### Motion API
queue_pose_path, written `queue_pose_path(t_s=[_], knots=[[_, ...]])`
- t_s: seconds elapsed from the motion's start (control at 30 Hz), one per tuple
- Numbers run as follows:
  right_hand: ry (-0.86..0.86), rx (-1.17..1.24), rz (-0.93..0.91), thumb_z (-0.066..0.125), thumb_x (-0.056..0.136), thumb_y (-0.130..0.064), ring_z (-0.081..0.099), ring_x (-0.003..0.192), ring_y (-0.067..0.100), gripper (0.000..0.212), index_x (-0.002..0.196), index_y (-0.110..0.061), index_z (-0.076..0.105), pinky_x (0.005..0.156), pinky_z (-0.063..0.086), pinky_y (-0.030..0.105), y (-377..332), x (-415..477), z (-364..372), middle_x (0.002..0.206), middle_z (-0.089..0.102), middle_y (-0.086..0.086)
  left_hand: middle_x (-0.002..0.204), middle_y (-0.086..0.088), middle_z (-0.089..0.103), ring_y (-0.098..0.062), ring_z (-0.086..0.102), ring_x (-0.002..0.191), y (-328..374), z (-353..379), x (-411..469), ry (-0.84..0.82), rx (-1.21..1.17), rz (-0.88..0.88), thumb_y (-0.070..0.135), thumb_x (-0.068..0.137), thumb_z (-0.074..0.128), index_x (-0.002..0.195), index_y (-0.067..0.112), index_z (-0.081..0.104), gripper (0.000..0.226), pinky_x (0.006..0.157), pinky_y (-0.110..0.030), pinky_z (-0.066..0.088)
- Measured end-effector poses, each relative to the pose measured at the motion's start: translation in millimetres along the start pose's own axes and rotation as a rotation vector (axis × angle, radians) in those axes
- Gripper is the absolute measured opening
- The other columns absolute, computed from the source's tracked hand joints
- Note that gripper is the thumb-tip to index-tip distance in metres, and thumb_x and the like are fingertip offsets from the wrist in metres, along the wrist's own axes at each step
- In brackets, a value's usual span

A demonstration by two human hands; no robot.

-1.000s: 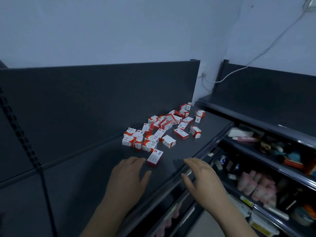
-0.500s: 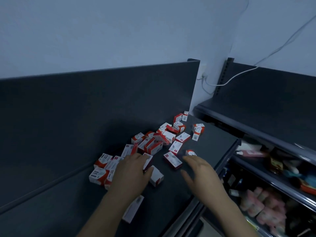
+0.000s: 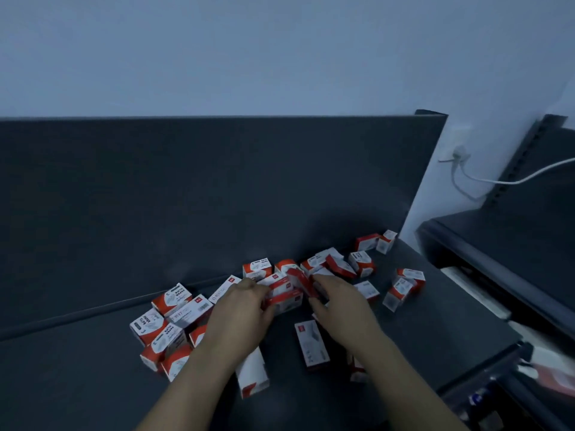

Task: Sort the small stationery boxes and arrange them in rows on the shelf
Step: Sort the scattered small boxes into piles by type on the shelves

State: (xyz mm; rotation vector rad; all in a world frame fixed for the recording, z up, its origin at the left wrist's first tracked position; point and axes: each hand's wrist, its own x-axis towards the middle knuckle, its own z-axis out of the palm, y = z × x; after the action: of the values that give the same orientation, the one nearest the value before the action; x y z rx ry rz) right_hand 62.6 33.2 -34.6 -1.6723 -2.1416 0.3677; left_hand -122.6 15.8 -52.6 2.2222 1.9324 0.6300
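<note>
Fingers (image 3: 255,288) around small boxes (image 3: 284,301)

Both bare forearms reach in from the front edge of the shelf (image 3: 93,377) and converge toward its middle. The left hand (image 3: 241,315) lies palm down, fingers (image 3: 259,290) curled round a small box (image 3: 284,299). The right hand (image 3: 340,306) is just beside it, thumb spread, bent fingers against a red box (image 3: 301,283). Blur hides whether it grips.

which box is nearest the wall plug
The white-faced box at the right end of the back panel, right of a red-faced box; the rest lie further away.
</note>
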Motion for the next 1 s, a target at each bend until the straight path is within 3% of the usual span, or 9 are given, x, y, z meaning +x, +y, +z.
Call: queue_pose_path(t_s=[0.1,0.17,0.27,0.47,0.57,0.67,0.73,0.83,1.0], knots=[[-0.053,-0.009,-0.029,0.057,0.091,-0.029,0.056,0.105,0.014,0.034,0.124,-0.02,0.055,0.089,0.048,0.03,4.7,17.1,6.7,0.116,0.061,-0.002,0.118,0.005,0.057,-0.014,0.052,0.112,5.7,6.8,3.9,0.024,-0.012,-0.032,0.039,0.087,0.058,0.115,0.026,0.064,0.031,0.09,-0.029,0.047],[-0.068,-0.043,-0.048,0.054,0.092,-0.029,0.058,0.095,0.014,0.019,0.107,-0.019,0.06,0.081,0.048,0.028,5.3,25.1,9.5,0.103,0.063,-0.001,0.12,0.004,0.055,-0.016,0.051,0.115,11.5,10.6,6.9,0.024,-0.012,-0.047,0.038,0.087,0.058,0.114,0.025,0.064,0.031,0.09,-0.03,0.047],[-0.054,-0.061,-0.048,0.048,0.095,-0.03,0.057,0.082,0.012,0.015,0.094,-0.019,0.058,0.068,0.042,0.025,11.2,31.2,9.4,0.092,0.062,-0.003,0.12,0.004,0.051,-0.017,0.047,0.114,20.3,15.6,11.7,0.031,0.048,-0.062,0.038,0.09,0.055,0.119,0.026,0.06,0.032,0.087,-0.027,0.044],[0.015,0.143,-0.021,0.04,0.099,-0.028,0.053,0.081,0.006,0.019,0.11,-0.016,0.05,0.067,0.039,0.021,15.0,27.4,-2.4,0.098,0.056,-0.005,0.111,0.003,0.056,-0.016,0.05,0.102,23.1,10.6,3.3,0.06,-0.011,-0.124,0.029,0.09,0.056,0.104,0.02,0.056,0.016,0.081,-0.027,0.042],[0.039,0.224,-0.099,0.037,0.099,-0.026,0.052,0.082,0.007,0.015,0.11,-0.019,0.046,0.068,0.042,0.023,-0.6,21.5,-4.5,0.1,0.053,-0.004,0.096,0.005,0.06,-0.014,0.055,0.088,20.7,-8.8,-15.3,0.139,-0.13,-0.192,0.027,0.092,0.055,0.097,0.023,0.05,0.008,0.073,-0.03,0.047],[0.08,0.253,-0.196,0.038,0.099,-0.024,0.055,0.089,0.01,0.022,0.118,-0.022,0.047,0.079,0.049,0.031,-28.0,14.9,-1.5,0.104,0.054,-0.004,0.092,0.008,0.059,-0.009,0.055,0.081,10.1,-33.4,-43.5,0.232,-0.212,-0.265,0.027,0.094,0.053,0.096,0.026,0.048,0.005,0.07,-0.028,0.046],[0.108,0.28,-0.258,0.04,0.099,-0.021,0.054,0.094,0.008,0.031,0.13,-0.022,0.046,0.085,0.048,0.022,-51.4,5.1,2.3,0.112,0.054,-0.005,0.09,0.011,0.06,-0.006,0.056,0.077,-1.6,-49.2,-66.9,0.287,-0.236,-0.32,0.027,0.094,0.052,0.095,0.028,0.048,0.004,0.067,-0.027,0.047],[0.139,0.331,-0.41,0.047,0.098,-0.017,0.051,0.096,0.002,0.036,0.133,-0.018,0.048,0.081,0.036,0.001,-92.8,-15.0,11.4,0.113,0.056,-0.005,0.091,0.013,0.06,-0.005,0.057,0.077,-24.4,-74.4,-107.9,0.359,-0.265,-0.401,0.027,0.093,0.054,0.093,0.03,0.049,0.005,0.066,-0.027,0.049],[0.016,0.306,-0.426,0.044,0.099,-0.023,0.052,0.107,0.009,0.035,0.133,-0.025,0.048,0.083,0.038,0.017,-184.8,-51.0,39.0,0.123,0.055,-0.006,0.085,0.01,0.057,-0.007,0.054,0.075,-73.6,-122.3,-196.9,0.466,-0.213,-0.5,0.027,0.092,0.055,0.088,0.026,0.048,0.008,0.069,-0.034,0.048]])
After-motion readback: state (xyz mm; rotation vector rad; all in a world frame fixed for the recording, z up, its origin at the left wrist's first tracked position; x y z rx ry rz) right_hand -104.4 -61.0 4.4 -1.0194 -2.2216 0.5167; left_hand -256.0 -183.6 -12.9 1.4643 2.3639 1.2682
